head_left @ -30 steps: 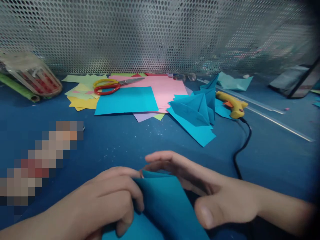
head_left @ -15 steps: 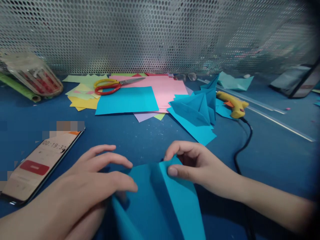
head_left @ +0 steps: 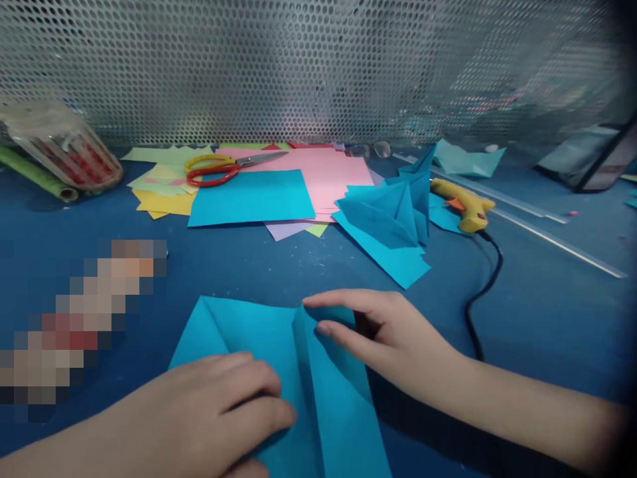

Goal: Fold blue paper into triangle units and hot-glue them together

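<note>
At far left, red contents (head_left: 82, 159) are held in a jar (head_left: 52, 129) on the blue table (head_left: 283, 262), before perforated metal (head_left: 279, 73). Near, blue paper (head_left: 271, 332) is touched by the left hand (head_left: 223, 405), loosely bent, and right hand (head_left: 398, 338), 2 fingertips parted.

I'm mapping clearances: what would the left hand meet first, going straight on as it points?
The left hand would probably meet the raised fold of the blue sheet, just beyond its fingertips; the depth is unclear.
</note>
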The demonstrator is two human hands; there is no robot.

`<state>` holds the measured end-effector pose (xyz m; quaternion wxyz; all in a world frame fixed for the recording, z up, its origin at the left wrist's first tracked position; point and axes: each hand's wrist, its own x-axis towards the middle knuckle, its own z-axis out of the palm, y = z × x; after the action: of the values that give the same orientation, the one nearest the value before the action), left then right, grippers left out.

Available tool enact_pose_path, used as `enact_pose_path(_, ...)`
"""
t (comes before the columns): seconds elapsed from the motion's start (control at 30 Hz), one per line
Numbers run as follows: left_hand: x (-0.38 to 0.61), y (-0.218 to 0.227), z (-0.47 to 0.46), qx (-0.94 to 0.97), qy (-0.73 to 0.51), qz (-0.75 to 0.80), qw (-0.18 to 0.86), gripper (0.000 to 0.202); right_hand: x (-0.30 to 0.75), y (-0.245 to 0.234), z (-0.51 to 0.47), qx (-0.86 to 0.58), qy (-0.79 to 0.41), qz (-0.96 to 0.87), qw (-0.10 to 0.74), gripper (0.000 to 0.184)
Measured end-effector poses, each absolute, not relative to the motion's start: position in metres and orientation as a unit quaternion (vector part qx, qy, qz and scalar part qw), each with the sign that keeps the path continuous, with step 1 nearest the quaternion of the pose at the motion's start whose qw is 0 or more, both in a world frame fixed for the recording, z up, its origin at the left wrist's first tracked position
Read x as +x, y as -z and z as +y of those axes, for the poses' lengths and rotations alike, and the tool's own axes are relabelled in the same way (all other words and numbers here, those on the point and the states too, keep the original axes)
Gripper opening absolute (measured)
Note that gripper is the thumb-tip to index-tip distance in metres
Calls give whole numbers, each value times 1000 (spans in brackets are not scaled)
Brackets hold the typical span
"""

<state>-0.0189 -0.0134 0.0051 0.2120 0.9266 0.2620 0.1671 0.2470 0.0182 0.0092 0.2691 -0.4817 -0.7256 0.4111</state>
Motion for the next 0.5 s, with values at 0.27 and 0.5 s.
enact_pose_path(0.27, -17, -12, -11, 968, -55, 244, -21, 85, 248, -5, 18, -403, -310, -819, 267, 28)
enact_pose_path(0.5, -15, -8, -15, 953, -48, 299, -12, 97, 249, 2, 15, -349, -166, -876, 287, 30)
